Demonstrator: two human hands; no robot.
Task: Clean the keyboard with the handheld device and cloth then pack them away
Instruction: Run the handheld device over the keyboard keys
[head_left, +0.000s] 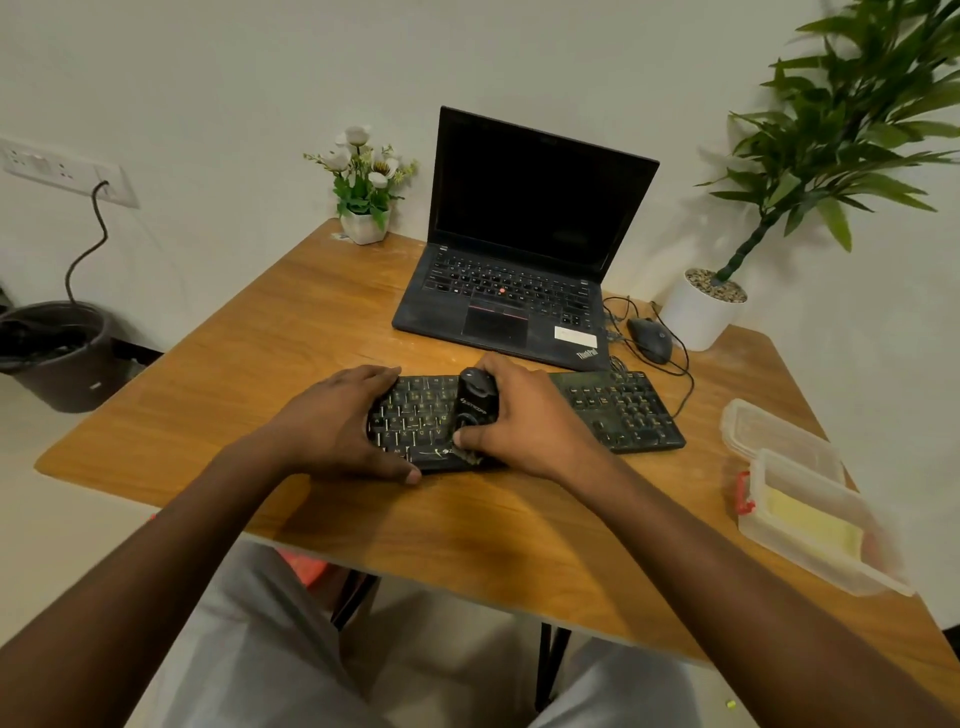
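Cleaning looks to be in its first part. The right hand (530, 421) holds the small black handheld device (474, 400) down on the keys of the black keyboard (618, 410). I think the keys are being cleaned with it now. Some small bits lie on the near edge of the keyboard, just under the right thumb, so the keys do not look clean yet.

The yellow cloth (810, 519) lies inside the clear plastic box (831, 569), well off to the right of the right fingers (506, 371). No hand touches it, so the wiping has not begun, as far as I can tell. The box lid (774, 431) lies just behind the box. Left to do: finish with the device, wipe with the cloth, then put both in the box and, I guess, close it.

The right fingers are curled over the far side of the device. The thumb presses on its near side, so the hand wraps right round it. The device sits on the middle keys, between the two hands.

The left hand (332, 423) is on the left end of the keyboard. The left fingers (382, 374) bend over its far edge and the thumb hooks its near edge. That pinch should keep the keyboard from sliding on the desk (291, 312).

A black laptop (519, 249) stands open just past the fingers of both hands.
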